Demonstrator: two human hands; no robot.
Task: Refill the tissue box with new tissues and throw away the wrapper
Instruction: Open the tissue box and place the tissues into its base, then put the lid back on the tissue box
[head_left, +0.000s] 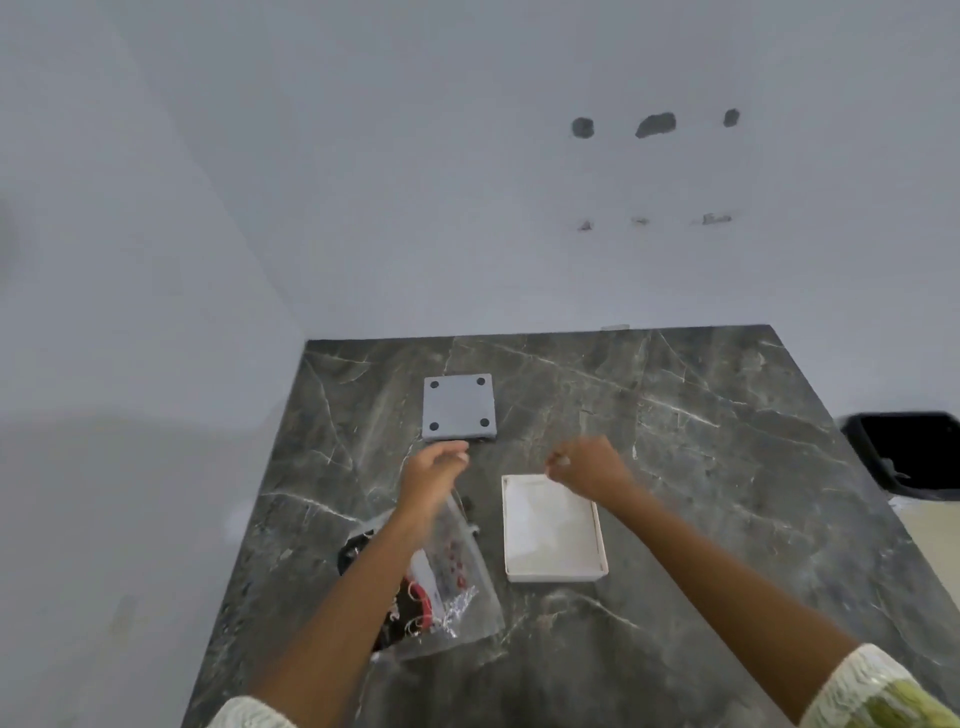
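With the left hand (434, 470) pinching the clear wrapper (457, 587) and the right hand (587, 465) curled, grip unclear, above the open tissue box (550, 530), binning (904, 452) seemingly follows.

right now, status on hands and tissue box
Left hand pinching clear plastic wrapper; right hand fisted above open white rectangular tray. Grey square lid lies behind. Nothing blocking.

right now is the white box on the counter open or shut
Open. The white box lies with its inside facing up, rim all round, and a grey square panel with four dark feet lies apart behind it.
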